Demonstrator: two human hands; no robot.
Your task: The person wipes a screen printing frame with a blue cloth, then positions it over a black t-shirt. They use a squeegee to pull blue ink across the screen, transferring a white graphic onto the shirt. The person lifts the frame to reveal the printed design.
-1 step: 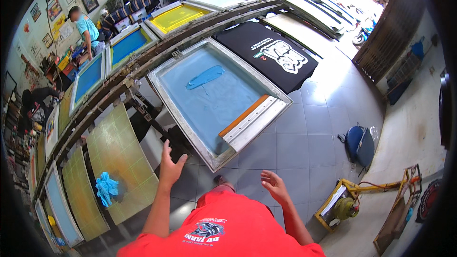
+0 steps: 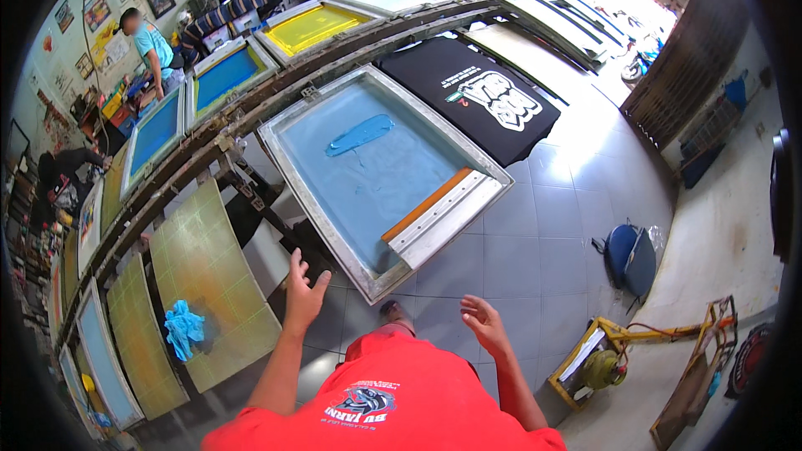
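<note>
In front of me a screen-printing frame [image 2: 280, 192] with a metal rim lies tilted over the rail. Its blue-grey mesh [image 2: 334, 192] carries a thick streak of blue ink [image 2: 359, 135]. A squeegee [image 2: 441, 215] with an orange blade and metal holder rests inside along the near right side. My left hand [image 2: 304, 294] hovers off the frame's near left side, thumb and fingers apart, holding nothing. Off the near right corner, my right hand [image 2: 486, 324] is also empty, its fingers stretched out. Neither hand touches the frame. Beyond it lies a black T-shirt [image 2: 434, 67] with a white print.
Yellowish printing boards [image 2: 209, 250] slope at my left, one bearing a crumpled blue cloth [image 2: 183, 330]. A long rail holds more screens, including a yellow one [image 2: 313, 31]. Two people work at far left. At right stand a gas cylinder [image 2: 600, 366] and a blue bag [image 2: 622, 255].
Both my hands have shifted very slightly to the right and stay empty. The frame, ink and squeegee lie as before.
</note>
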